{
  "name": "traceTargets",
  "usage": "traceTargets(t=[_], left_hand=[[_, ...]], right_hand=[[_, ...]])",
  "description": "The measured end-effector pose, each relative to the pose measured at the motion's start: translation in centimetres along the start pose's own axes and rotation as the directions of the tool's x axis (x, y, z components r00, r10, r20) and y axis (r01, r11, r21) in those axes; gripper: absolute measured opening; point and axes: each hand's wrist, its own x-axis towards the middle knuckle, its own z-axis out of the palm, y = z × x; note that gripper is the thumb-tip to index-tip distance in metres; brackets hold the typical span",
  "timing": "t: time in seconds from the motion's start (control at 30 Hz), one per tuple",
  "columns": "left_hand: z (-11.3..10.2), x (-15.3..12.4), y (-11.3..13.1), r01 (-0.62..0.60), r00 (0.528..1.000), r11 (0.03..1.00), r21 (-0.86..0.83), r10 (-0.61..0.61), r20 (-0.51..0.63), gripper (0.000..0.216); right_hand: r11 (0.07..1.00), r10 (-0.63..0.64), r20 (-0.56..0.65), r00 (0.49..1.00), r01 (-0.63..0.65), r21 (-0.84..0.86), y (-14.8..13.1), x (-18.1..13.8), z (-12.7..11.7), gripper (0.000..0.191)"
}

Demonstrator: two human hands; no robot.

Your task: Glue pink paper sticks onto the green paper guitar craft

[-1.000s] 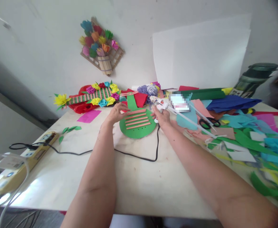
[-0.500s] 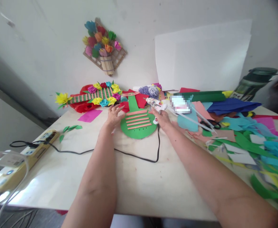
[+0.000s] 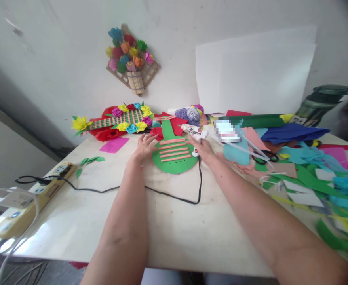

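Observation:
A green paper guitar shape (image 3: pixel 175 165) lies flat on the table in front of me, with several pink rolled paper strips across its round body and a row of small dark dots below them. My left hand (image 3: pixel 145 148) is at the body's left edge, palm down, fingers stretched and apart, holding nothing. At the right edge, my right hand (image 3: pixel 202 149) closes over the handle of a white hot glue gun (image 3: pixel 193 130), whose nozzle points left. Part of the handle is hidden by the hand. A black cord (image 3: pixel 174 198) runs from the handle.
A flower-trimmed paper guitar (image 3: pixel 111 120) lies at the back left. Paper leaves (image 3: pixel 92 160) and a power strip (image 3: pixel 50 188) are left. Purple yarn (image 3: pixel 188 114), scissors (image 3: pixel 265 157), a phone (image 3: pixel 227 130), paper scraps (image 3: pixel 313 178) and a green bottle (image 3: pixel 319 105) are right.
My left hand's fingers have lowered slightly towards the guitar's left edge. The right hand stays by the glue gun. The whole view has shifted a little.

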Motion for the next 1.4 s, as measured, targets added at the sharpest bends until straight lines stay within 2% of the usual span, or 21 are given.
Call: traceTargets(t=[0.43,0.87,1.0,1.17,1.3,1.4], left_hand=[[0.2,-0.2,-0.3,-0.006,0.999,0.995,0.104,0.002,0.043,0.040],[-0.2,-0.2,0.2,0.124,0.989,0.991,-0.049,-0.119,0.088,0.043],[-0.4,0.1,0.6,0.182,0.983,0.981,-0.064,-0.179,0.047,0.046],[0.3,1.0,1.9,0.314,0.944,0.949,-0.042,-0.316,-0.092,0.061],[0.3,1.3,4.0,0.342,0.937,0.940,-0.003,-0.341,-0.076,0.070],[0.3,1.4,5.4,0.328,0.945,0.944,0.041,-0.327,-0.016,0.075]], right_hand=[[0.997,-0.007,0.017,1.000,0.009,-0.081,-0.3,-0.1,0.0,0.057],[0.994,-0.015,0.015,1.000,0.016,-0.108,-0.4,-0.2,-0.1,0.055],[0.995,-0.008,0.001,1.000,0.008,-0.099,-0.5,-0.3,-0.1,0.056],[0.995,-0.032,0.005,0.999,0.033,-0.096,-0.6,-0.4,0.0,0.053],[0.991,-0.039,0.042,0.998,0.044,-0.126,-0.6,-0.4,0.0,0.051],[0.986,-0.031,0.057,0.998,0.040,-0.163,-0.5,-0.2,0.0,0.050]])
